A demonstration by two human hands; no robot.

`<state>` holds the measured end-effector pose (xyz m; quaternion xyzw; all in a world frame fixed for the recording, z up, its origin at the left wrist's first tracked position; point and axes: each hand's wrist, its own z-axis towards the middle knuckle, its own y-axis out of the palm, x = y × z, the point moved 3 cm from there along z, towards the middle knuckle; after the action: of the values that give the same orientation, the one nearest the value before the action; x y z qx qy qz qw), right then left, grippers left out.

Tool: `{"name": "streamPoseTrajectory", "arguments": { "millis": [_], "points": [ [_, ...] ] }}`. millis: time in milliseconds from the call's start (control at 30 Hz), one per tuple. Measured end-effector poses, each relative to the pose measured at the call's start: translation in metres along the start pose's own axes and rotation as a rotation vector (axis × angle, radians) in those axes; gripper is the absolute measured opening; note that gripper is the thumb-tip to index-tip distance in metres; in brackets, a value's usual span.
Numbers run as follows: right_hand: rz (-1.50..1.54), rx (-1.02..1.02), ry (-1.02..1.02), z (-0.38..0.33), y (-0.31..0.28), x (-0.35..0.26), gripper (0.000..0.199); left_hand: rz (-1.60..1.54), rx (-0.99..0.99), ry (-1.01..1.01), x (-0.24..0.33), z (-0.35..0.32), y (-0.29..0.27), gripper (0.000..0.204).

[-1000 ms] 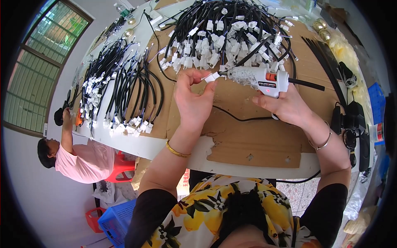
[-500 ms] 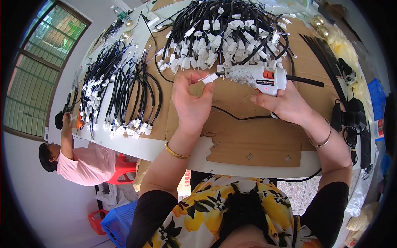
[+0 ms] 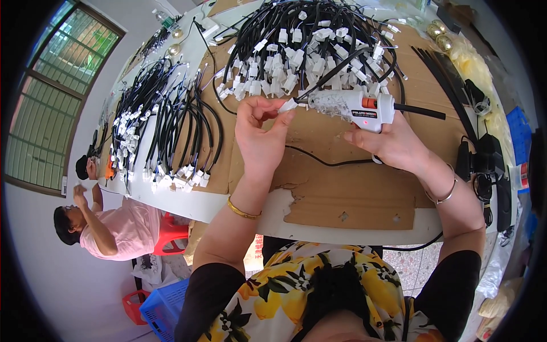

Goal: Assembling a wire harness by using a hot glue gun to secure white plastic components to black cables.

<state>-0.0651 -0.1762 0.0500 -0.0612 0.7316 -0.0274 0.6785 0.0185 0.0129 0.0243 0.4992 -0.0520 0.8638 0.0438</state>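
Note:
My left hand (image 3: 261,135) pinches a small white plug connector (image 3: 288,105) on the end of a black cable, held just above the cardboard sheet (image 3: 342,171). My right hand (image 3: 393,145) grips a white hot-glue gun (image 3: 356,105) with an orange trigger; its nozzle points left and touches the connector. A black glue stick (image 3: 419,112) juts out of the gun's back. The gun's black cord (image 3: 319,159) runs across the cardboard under my hands.
A big heap of black cables with white connectors (image 3: 307,51) lies behind my hands; more cable bundles (image 3: 165,125) are spread at the left. Black cable ties (image 3: 450,74) and dark gear (image 3: 484,162) sit at the right. A person in pink (image 3: 114,228) is beside the table's left edge.
Both hands with the connector and glue gun have shifted slightly toward the heap; the nozzle stays against the connector. The person in pink has shifted a little.

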Motion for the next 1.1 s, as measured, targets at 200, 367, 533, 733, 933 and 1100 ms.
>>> {"name": "streamPoseTrajectory", "arguments": {
  "millis": [200,367,533,733,933,1100],
  "points": [
    [0.048,0.023,-0.038,0.001,-0.001,-0.001,0.025,-0.232,-0.052,-0.218,-0.005,0.000,0.001,0.023],
    [0.075,0.020,-0.037,0.000,0.000,-0.004,0.026,-0.301,-0.116,-0.218,-0.008,0.001,0.004,0.019],
    [0.037,0.014,-0.049,0.002,-0.001,-0.003,0.025,-0.354,-0.156,-0.242,-0.010,0.000,0.004,0.017],
    [0.019,0.007,-0.030,0.003,-0.002,-0.002,0.024,-0.413,-0.197,-0.297,-0.012,0.000,0.005,0.014],
    [0.020,-0.003,-0.022,0.005,-0.004,0.000,0.026,-0.508,-0.237,-0.325,-0.013,0.000,0.006,0.012],
    [0.001,0.012,-0.021,0.004,-0.004,-0.001,0.028,-0.541,-0.246,-0.318,-0.012,0.000,0.006,0.011]
  ]
}}
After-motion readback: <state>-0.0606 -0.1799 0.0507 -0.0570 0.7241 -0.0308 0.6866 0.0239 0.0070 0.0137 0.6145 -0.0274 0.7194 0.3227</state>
